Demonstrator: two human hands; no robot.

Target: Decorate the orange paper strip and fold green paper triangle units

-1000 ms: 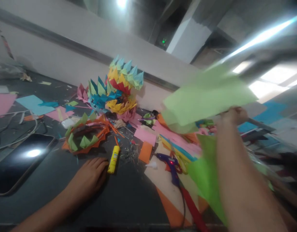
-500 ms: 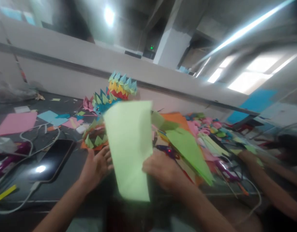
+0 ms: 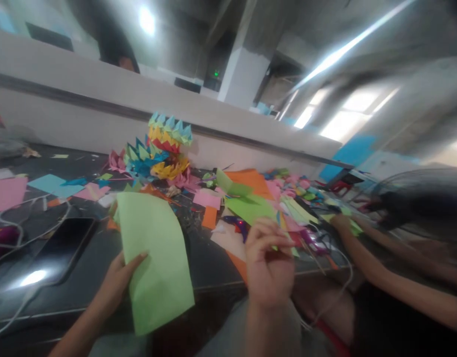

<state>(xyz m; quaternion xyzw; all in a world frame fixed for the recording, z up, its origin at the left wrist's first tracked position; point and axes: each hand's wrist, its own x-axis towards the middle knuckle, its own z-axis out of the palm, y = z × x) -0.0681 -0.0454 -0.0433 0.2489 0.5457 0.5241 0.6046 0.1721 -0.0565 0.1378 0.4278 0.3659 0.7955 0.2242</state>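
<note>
A light green sheet (image 3: 159,267) is held by the left hand (image 3: 120,275); it is pinched near its left edge, with the thumb laid on the front face and the other fingers hidden behind; the sheet is bent slightly, and its lower part is hung in front of the table edge; the right hand (image 3: 271,263) is raised well apart from the sheet, its fingers bent and its palm shown; because of blur, it cannot be told whether its fingertips are pressed together; to the left of the left hand, a phone (image 3: 66,250) is laid on the table (image 3: 105,253); beyond the right hand, brighter green paper (image 3: 246,206) and a partly covered glue gun (image 3: 233,219) are seen; farther to its right, a co-worker's hand (image 3: 340,223) is placed near more paper.
</note>
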